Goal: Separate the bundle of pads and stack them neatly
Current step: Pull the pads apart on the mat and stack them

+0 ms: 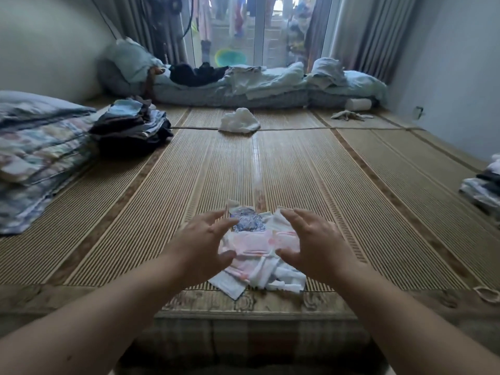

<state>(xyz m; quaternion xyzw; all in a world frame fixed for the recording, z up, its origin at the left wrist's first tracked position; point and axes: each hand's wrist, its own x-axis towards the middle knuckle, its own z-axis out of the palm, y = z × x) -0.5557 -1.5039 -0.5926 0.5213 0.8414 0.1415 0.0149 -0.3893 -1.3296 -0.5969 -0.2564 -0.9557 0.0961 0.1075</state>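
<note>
A loose bundle of pads (255,246), pink, white and one with a blue pattern, lies in a heap on the bamboo mat (338,212) near the front edge of the bed. My left hand (201,246) hovers at the bundle's left side with its fingers spread and curved. On the bundle's right side my right hand (311,246) is held the same way, fingers apart. Neither hand holds a pad; whether the fingertips touch the heap is unclear. The hands hide the bundle's left and right edges.
A folded quilt (40,158) and a pile of dark folded clothes (132,128) lie at the left. A white cloth (239,120) sits mid-mat. Bedding (243,82) lines the far end by the window. More folded clothes (484,188) are at the right edge.
</note>
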